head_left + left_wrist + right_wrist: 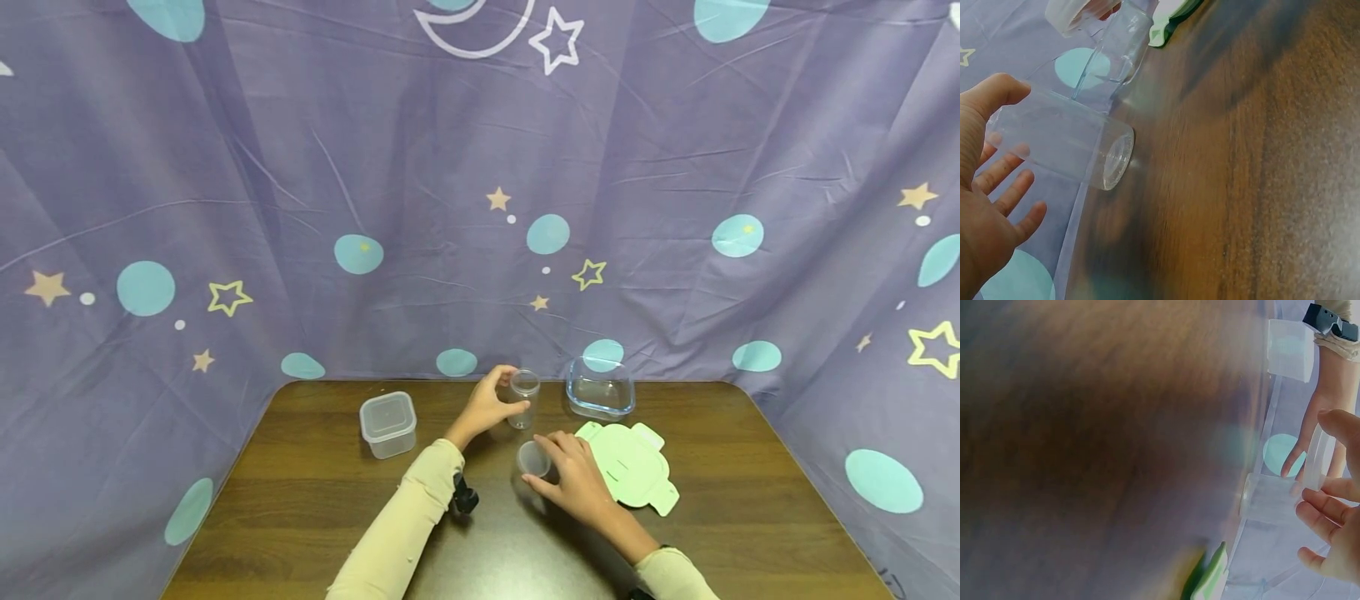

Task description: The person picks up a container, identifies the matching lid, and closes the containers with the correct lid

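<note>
A clear plastic jar [522,414], its open mouth up, stands on the table near the back edge. My left hand [482,410] holds it near the rim, thumb on one side and fingers on the other; in the left wrist view the jar [1063,134] looks empty, its base on the wood. Closer to me, my right hand [576,482] pinches a round translucent lid [533,459] between thumb and fingers. The right wrist view shows that lid [1319,459] edge-on, held above the table and apart from the jar [1270,497].
On the left sits a translucent square container [390,425] with its lid on. A clear glass container [600,400] stands at the back right. Beside my right hand lies a light green lid [633,467] with side flaps. A patterned curtain [450,167] hangs behind the table [300,517].
</note>
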`<state>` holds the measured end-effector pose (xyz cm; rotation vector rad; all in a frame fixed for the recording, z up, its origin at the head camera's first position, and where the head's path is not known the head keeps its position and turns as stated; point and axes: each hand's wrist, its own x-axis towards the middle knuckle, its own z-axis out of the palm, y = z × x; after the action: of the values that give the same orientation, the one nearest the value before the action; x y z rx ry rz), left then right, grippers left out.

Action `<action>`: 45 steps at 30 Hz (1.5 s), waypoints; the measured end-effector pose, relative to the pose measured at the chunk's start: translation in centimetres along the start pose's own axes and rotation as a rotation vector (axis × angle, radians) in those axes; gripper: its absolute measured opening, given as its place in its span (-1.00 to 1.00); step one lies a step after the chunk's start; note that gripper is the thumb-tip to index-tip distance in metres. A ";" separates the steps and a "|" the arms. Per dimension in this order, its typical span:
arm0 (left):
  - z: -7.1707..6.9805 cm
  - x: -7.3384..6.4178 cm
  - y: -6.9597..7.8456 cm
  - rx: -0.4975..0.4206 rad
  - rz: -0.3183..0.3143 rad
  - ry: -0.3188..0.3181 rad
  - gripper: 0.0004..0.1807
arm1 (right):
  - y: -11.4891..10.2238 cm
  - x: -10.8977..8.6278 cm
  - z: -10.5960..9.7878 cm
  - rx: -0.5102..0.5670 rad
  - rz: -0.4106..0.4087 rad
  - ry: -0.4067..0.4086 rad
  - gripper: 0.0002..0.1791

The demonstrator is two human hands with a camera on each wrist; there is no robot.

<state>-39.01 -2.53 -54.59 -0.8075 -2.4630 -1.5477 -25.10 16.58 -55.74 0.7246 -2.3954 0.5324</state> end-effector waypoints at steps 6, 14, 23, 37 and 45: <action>-0.6 -0.6 0.0 -0.016 -0.012 -0.018 -0.34 | -0.1 0.0 0.1 0.009 -0.001 -0.002 -0.31; -1.0 -1.8 0.2 -0.030 -0.034 -0.020 -0.35 | -0.2 -0.3 0.4 0.002 -0.012 0.026 -0.30; -1.7 -3.3 0.8 -0.076 -0.020 -0.015 -0.34 | -0.3 -0.2 0.1 0.013 0.013 0.040 -0.29; -2.9 -5.5 1.4 -0.102 0.010 -0.029 -0.32 | -0.8 1.6 -1.4 0.067 0.069 0.039 -0.29; -3.3 -6.3 1.9 -0.050 0.014 -0.047 -0.31 | -0.8 2.6 -1.8 0.075 0.043 0.096 -0.30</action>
<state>-33.32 -7.13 -53.86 -0.8770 -2.4549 -1.6101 -25.65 15.91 -52.55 0.6653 -2.3168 0.6637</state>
